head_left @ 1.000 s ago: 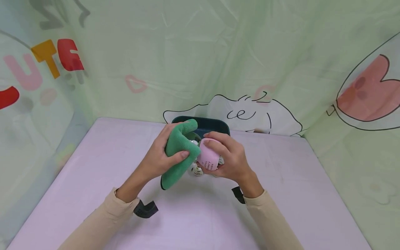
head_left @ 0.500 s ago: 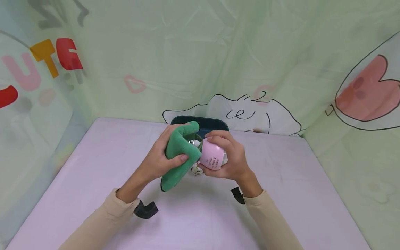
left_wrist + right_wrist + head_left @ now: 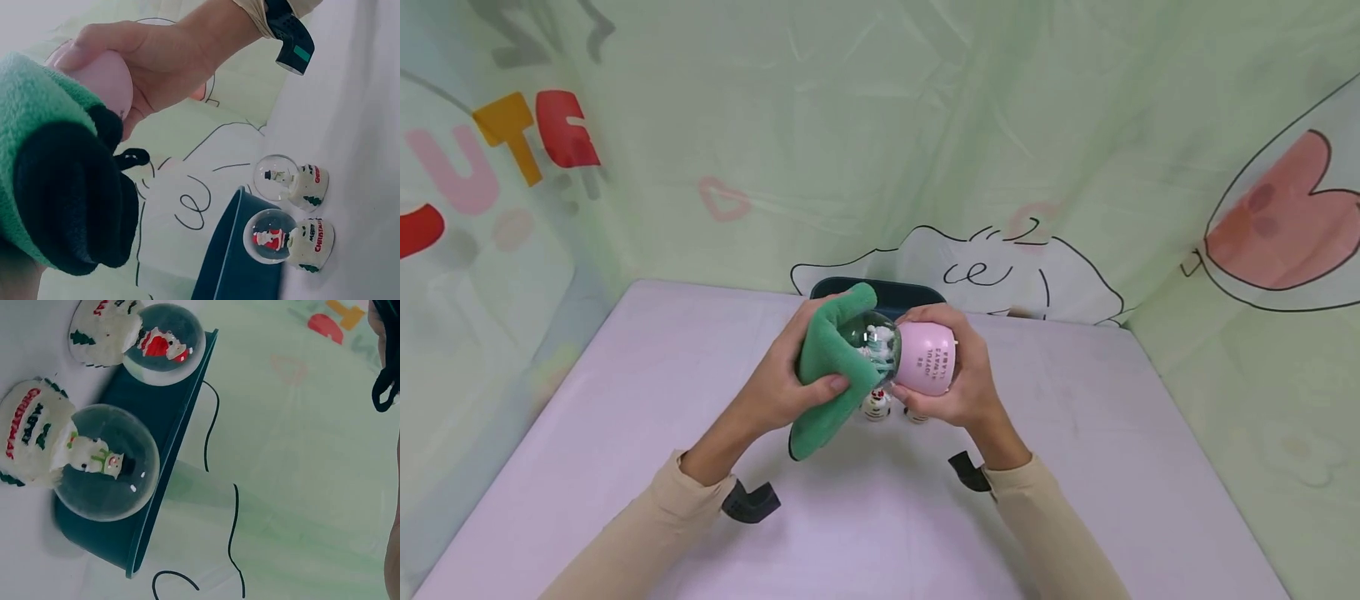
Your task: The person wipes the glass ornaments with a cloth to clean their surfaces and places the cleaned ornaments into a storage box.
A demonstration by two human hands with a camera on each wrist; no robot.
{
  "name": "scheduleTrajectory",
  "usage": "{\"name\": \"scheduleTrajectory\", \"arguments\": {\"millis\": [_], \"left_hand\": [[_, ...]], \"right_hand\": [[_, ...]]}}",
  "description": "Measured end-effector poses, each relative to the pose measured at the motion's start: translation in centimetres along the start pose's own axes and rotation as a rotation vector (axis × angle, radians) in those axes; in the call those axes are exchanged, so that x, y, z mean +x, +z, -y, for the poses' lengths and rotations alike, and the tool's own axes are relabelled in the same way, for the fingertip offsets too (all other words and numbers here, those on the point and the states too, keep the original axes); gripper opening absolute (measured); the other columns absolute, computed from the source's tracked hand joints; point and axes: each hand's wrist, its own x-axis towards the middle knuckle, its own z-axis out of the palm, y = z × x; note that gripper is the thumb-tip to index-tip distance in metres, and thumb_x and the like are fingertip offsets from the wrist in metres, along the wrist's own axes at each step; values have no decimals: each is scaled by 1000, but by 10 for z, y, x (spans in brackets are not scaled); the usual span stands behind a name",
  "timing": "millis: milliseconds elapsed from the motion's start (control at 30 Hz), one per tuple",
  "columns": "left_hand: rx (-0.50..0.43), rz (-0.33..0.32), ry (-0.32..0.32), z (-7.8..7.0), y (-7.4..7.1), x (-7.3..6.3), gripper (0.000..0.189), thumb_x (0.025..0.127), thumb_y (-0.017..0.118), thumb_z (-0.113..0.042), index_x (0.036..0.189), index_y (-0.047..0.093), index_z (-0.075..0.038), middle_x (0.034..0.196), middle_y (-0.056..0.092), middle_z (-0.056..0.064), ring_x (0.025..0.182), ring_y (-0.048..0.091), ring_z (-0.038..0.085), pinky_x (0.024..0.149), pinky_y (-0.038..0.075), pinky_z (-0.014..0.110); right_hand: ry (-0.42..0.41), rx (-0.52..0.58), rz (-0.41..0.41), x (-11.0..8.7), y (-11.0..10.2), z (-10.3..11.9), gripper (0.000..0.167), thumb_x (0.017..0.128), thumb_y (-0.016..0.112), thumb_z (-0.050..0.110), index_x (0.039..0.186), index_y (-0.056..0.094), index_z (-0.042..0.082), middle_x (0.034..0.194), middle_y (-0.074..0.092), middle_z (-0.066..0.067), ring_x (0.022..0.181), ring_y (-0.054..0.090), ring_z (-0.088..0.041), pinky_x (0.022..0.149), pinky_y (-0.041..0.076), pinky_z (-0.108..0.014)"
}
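Note:
My left hand grips a folded plush cloth, green on one face and black on the other, with a black loop. The cloth wraps the far side of a snow globe's glass dome, which has a white figure inside. My right hand holds this snow globe by its pink, lettered base, lying sideways above the table. In the left wrist view the cloth hides most of my left hand and the dome. Below them two white-based Christmas snow globes stand upright, one with a Santa, one with a snowman.
A dark teal bin stands behind the hands at the table's far edge, just behind the two Christmas globes. Printed curtains enclose the lilac table at the back and sides. Each wrist carries a black mount.
My right hand has turned the pink base and drawn it a little to the right. More of the glass dome now shows from the cloth. The left hand stays nearly in place.

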Motion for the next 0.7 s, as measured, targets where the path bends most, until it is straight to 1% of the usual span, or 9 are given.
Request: {"name": "scheduleTrajectory", "arguments": {"millis": [167,267,367,433,500,600,700], "left_hand": [[-24,3,8,-1,1,0,89,87,70,-61,157,33,-21,147,47,5,121,52,27,98,47,44],[-41,7,-5,-1,2,-1,92,87,69,-64,158,31,-20,142,49,8,118,52,27,96,48,44],[-50,14,-18,0,2,-2,95,86,68,-66,158,29,-19,142,49,11,119,52,27,96,49,45],[-47,19,-15,1,2,-1,96,86,68,-67,159,28,-19,144,48,14,122,51,27,98,48,46],[-31,21,-10,1,2,0,96,86,68,-68,160,28,-21,148,44,13,125,49,26,100,47,48],[6,7,-1,0,0,3,95,85,68,-68,160,31,-24,153,39,7,129,45,24,101,47,50],[37,-16,9,-3,-1,4,93,85,69,-68,159,33,-25,151,39,2,128,45,23,98,49,49]], "right_hand": [[31,47,-44,1,0,2,75,78,87,37,121,48,-11,118,63,-14,106,63,-27,77,58,-29],[61,71,-61,0,0,2,76,78,87,36,122,48,-11,120,63,-12,107,62,-27,78,58,-29],[95,92,-81,-2,2,3,76,79,87,36,124,47,-11,122,63,-12,107,61,-26,77,58,-29],[116,110,-98,-3,3,3,77,79,87,36,125,47,-12,122,62,-12,107,60,-27,76,57,-28],[134,127,-113,-3,3,3,77,78,87,36,125,46,-11,122,62,-12,106,60,-26,75,58,-28],[150,161,-131,-2,4,4,78,78,87,36,125,46,-11,122,62,-12,106,60,-27,75,58,-28],[159,178,-136,-1,4,5,79,78,87,36,125,45,-11,122,62,-11,107,59,-27,75,59,-29]]}}
